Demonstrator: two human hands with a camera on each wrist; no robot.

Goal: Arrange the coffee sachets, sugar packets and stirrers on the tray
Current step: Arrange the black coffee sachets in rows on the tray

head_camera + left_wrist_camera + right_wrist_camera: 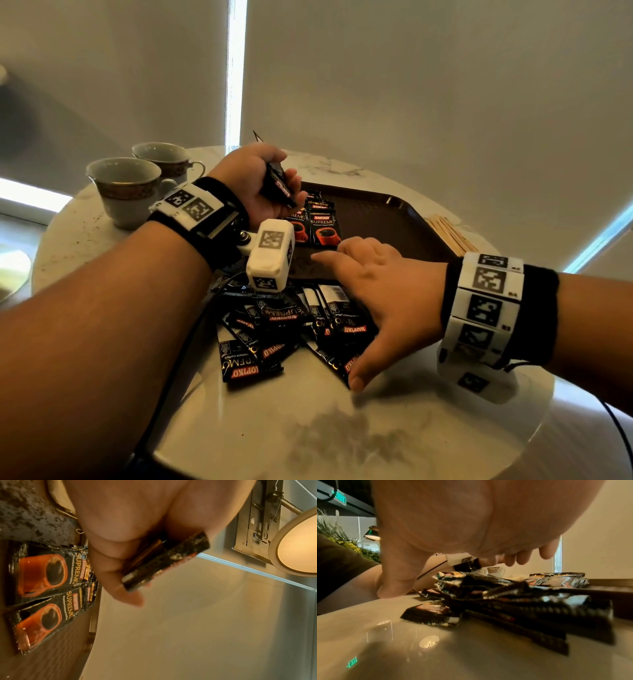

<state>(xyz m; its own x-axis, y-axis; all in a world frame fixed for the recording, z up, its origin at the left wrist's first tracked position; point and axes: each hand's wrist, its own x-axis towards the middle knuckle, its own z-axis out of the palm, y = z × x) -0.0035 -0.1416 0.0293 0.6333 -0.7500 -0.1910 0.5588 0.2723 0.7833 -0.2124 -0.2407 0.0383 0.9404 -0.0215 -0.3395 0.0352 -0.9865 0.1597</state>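
My left hand (274, 185) is raised over the left end of the brown tray (383, 219) and grips a small bunch of black coffee sachets (164, 561). Two rows of coffee sachets (315, 222) lie face up on the tray's left part, overlapping. A loose pile of more sachets (284, 329) lies on the table in front of the tray. My right hand (363, 291) is spread over the pile's right side, fingers loosely bent and holding nothing, its thumb (393, 585) down on the table beside the pile. Wooden stirrers (452, 233) lie just off the tray's right edge.
Two patterned teacups (126, 192) (164, 161) stand at the back left of the round marble table (342, 428). The right part of the tray is bare. A cable runs along the table under my left forearm. Blinds hang behind the table.
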